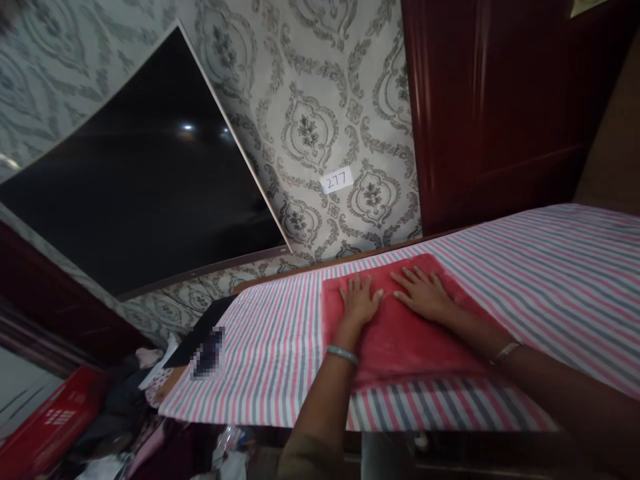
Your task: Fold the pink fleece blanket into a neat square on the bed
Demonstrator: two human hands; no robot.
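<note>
A folded red cloth lies flat on a surface covered by a striped sheet in pink, grey and white. My left hand rests palm down on the upper left part of the cloth, fingers spread. Just to its right, my right hand presses flat on the cloth near its far edge, with the fingers also apart. Neither hand grips anything. Both wrists carry a bangle.
A large dark television screen hangs on the patterned wall at left. A paper label reading 277 is stuck on the wall. A red box and heaped clothes stand at lower left. A dark red door rises behind.
</note>
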